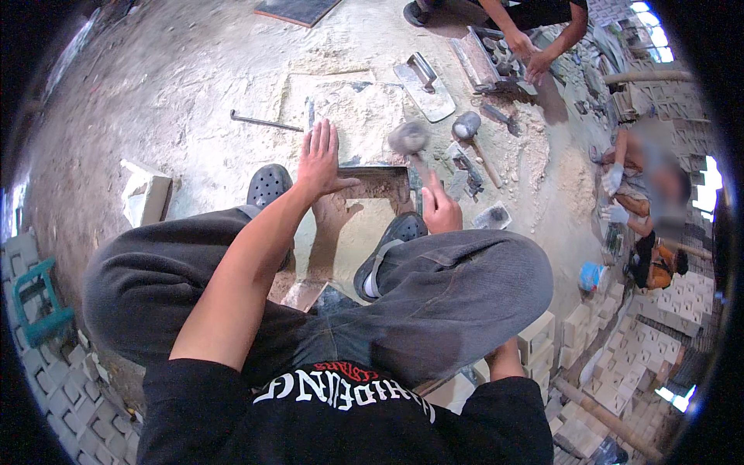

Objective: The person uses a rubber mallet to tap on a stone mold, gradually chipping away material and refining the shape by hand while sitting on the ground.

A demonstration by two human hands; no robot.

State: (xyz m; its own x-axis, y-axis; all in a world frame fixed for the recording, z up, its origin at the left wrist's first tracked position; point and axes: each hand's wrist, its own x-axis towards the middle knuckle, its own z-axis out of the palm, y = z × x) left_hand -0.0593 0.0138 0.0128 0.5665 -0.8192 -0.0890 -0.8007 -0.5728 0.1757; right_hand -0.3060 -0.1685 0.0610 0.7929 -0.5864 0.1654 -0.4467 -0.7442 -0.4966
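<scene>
I am squatting over sandy ground. My left hand (319, 163) lies flat, fingers spread, on the near edge of a pale stone slab (349, 105) bedded in the sand. Just below it is a shallow square pit (380, 187) of bare sand. My right hand (439, 209) grips the handle of a rubber mallet (408, 137), whose grey head is blurred above the slab's right corner. My dark clogs (269, 184) stand on either side of the pit.
A second mallet (467, 125), a plastering float (425, 85) and small tools lie to the right. A metal bar (263, 122) and a loose block (147, 198) lie left. Another person's hands (528, 53) work at the top; a person (651, 186) crouches right, beside stacked pavers (620, 349).
</scene>
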